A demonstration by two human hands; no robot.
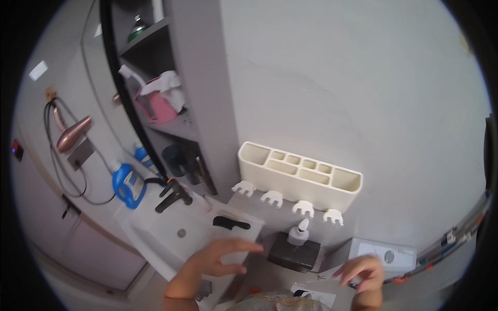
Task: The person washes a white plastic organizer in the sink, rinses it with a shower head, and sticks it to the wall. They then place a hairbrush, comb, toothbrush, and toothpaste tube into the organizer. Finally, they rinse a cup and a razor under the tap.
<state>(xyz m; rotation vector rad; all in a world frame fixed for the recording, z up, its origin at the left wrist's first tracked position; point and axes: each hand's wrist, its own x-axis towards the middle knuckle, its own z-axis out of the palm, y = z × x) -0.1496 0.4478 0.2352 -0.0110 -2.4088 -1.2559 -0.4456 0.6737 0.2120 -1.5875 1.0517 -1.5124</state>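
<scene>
My left hand [221,256] hovers over the front right edge of the white washbasin [155,248], thumb and fingers spread apart with nothing between them. At the right, my right hand [362,270] hangs in front of the toilet cistern [402,250], slightly blurred, with curled fingers spaced apart and no held thing visible. Ahead of both hands, a cream plastic wall organizer [299,182] with several compartments is fixed to the grey wall. White hooks [303,209] run along its lower edge. Below them, a white pump bottle [298,235] stands upright on a dark box [293,254].
A black comb [231,222] lies on the basin rim by the dark faucet [173,198]. Left of that stands a blue detergent bottle [128,186]. A pink hair dryer [74,134] hangs with looped cords. The open-shelved mirror cabinet [202,97] juts out beside the organizer.
</scene>
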